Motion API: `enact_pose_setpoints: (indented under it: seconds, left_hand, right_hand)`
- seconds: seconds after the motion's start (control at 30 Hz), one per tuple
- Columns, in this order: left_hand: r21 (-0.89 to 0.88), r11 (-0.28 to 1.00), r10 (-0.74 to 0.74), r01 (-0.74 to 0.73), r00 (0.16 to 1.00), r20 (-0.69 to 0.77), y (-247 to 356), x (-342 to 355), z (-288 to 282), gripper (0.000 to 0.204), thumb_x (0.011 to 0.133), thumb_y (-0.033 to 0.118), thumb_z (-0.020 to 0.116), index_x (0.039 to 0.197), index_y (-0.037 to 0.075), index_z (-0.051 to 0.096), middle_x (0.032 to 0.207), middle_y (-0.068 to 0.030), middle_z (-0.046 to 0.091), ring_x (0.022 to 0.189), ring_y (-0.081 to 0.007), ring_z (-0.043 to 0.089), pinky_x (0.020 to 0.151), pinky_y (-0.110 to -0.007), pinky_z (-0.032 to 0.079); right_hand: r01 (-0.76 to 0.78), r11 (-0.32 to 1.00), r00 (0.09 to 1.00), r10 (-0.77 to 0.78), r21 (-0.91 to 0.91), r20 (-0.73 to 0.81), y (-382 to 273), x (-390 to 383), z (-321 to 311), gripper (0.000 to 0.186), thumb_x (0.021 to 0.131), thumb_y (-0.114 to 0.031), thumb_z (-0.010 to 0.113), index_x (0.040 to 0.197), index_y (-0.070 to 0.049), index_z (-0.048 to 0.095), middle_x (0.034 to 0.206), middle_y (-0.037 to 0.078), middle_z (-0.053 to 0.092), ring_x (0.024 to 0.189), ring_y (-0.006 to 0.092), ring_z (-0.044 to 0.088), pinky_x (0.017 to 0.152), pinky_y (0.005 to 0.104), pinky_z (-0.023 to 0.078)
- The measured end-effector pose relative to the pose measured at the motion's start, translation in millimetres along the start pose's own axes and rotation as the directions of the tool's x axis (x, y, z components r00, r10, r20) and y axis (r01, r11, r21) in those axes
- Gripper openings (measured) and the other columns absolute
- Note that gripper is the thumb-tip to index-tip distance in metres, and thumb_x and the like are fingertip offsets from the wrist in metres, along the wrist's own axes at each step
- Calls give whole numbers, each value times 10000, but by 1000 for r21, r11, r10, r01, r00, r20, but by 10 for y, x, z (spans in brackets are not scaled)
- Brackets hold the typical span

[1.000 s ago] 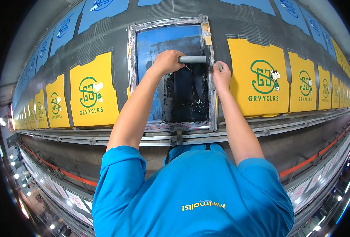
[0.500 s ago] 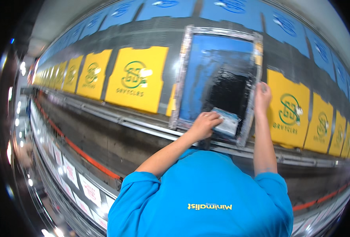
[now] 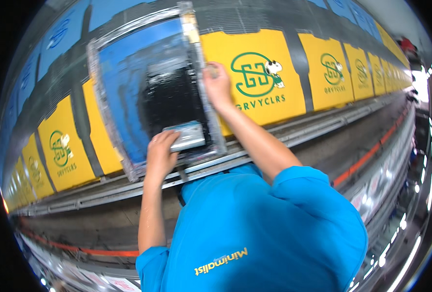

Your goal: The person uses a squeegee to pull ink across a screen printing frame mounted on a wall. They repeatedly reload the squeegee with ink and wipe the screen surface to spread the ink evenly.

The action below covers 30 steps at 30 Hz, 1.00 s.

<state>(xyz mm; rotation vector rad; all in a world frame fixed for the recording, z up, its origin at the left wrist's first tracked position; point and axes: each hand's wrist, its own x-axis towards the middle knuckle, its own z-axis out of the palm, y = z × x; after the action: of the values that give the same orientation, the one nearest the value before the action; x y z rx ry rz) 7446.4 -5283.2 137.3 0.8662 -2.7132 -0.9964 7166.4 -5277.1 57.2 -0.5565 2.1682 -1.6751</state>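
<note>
Here, the left hand [image 3: 162, 149] has its fingers around the silver squeegee [image 3: 189, 136], near the lower end of the inked screen [image 3: 122, 80]; the right hand [image 3: 217, 85] has curled fingers, contents I cannot tell.

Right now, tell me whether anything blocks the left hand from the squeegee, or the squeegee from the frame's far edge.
Nothing visible does. The left hand grips the left end of the squeegee. Beyond it lies only the black-coated screen; the right hand is at the frame's right side, off the screen.
</note>
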Motion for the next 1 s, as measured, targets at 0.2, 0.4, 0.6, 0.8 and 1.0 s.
enact_pose_setpoints:
  seconds: [0.2,0.4,0.6,0.8,1.0]
  left_hand:
    - [128,992,-8,1,998,56,-571,-420,-124,620,759,-52,741,1368,59,709,1401,-184,686,1341,-390,601,1155,-512,442]
    - [38,997,61,-64,996,68,-903,-283,-624,503,812,44,801,1310,64,734,1292,-183,742,1208,-376,682,1126,-500,451]
    - [31,992,121,-121,993,0,-1133,433,-1003,412,857,102,795,1266,76,748,1267,-137,754,1181,-352,690,1052,-465,481]
    - [45,997,63,-66,996,66,-1462,1241,-1193,339,885,185,788,1210,86,779,1187,-164,767,1124,-403,711,967,-504,557]
    - [54,997,-71,62,981,182,-1540,1770,-1259,299,908,215,795,1184,103,768,1092,-184,778,1062,-430,720,902,-493,567]
  right_hand:
    - [-79,990,996,82,-116,18,-28,-399,642,348,979,-224,730,1288,-66,711,894,147,750,774,226,709,747,396,546]
    - [-126,969,992,130,-213,1,-168,-599,909,374,976,-269,725,1319,-122,704,856,175,740,744,291,707,729,442,545]
    - [-76,947,996,90,-312,30,-28,-579,979,416,956,-313,736,1349,-210,646,884,175,778,861,399,769,790,510,586]
    - [-71,942,997,78,-329,8,72,-565,1018,400,966,-290,735,1345,-184,662,1016,179,789,923,370,774,852,463,591]
    - [532,763,840,-529,-367,119,-481,-214,1133,431,938,-376,801,1249,-83,743,1015,154,750,1113,354,691,1013,494,512]
